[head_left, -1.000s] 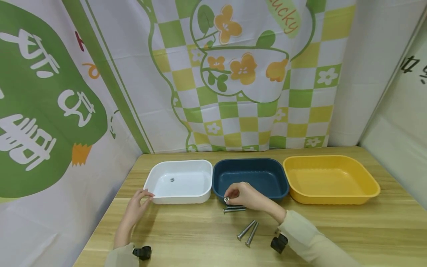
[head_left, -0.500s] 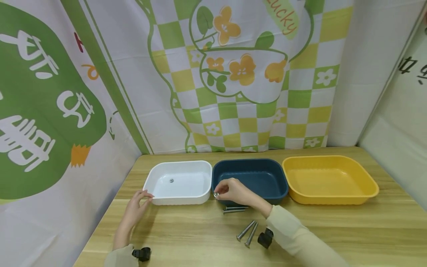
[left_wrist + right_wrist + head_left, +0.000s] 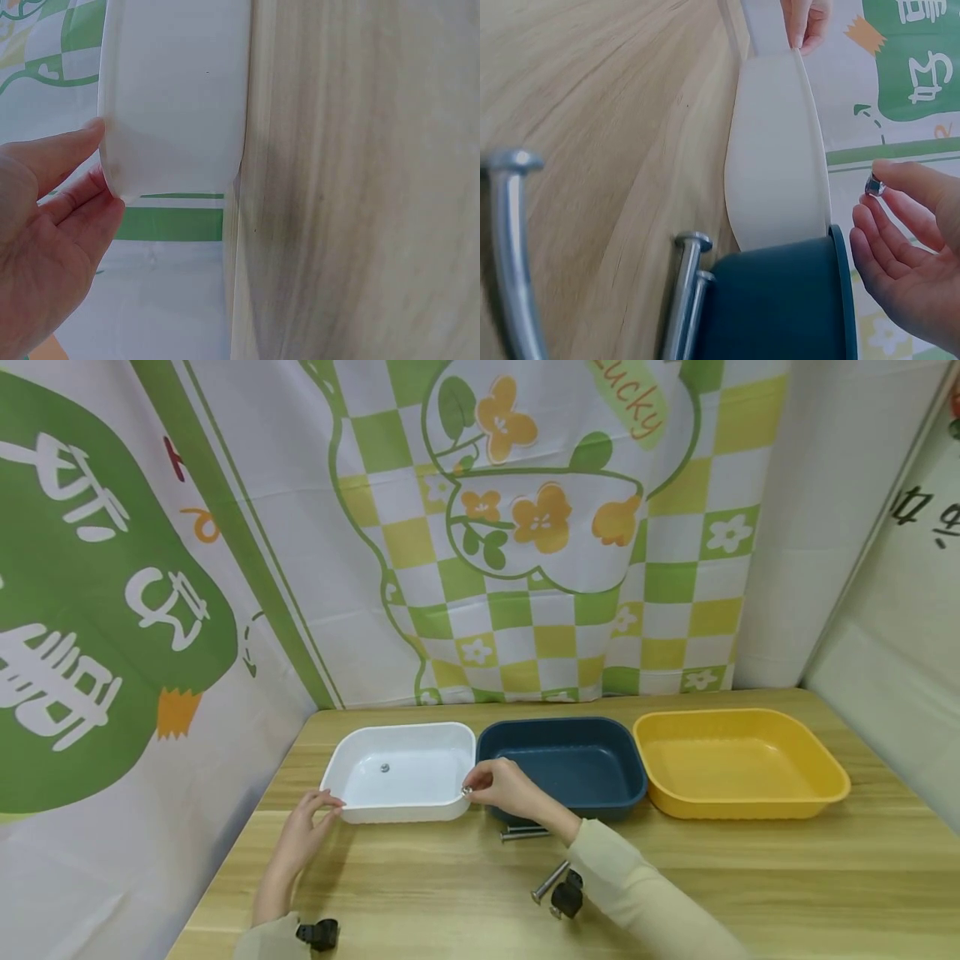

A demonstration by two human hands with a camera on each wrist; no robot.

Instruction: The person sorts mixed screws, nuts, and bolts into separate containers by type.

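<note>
A small nut [image 3: 874,185] is pinched at the thumb and fingertips of the right hand [image 3: 501,787], held above the white tray's [image 3: 408,812] right near corner. The tray's interior lies leftward of that hand, long axis running toward the left hand [image 3: 302,823], by which the opposite corner's rim is pinched. Nut partly covered by fingers; one bolt [image 3: 556,912] nearer the body mostly hidden by the wrist camera [image 3: 567,894]; nut's exact height can't be told.

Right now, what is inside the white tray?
In the white tray, one small metal piece lies left of centre; its near wall hides the strip directly behind it.
</note>
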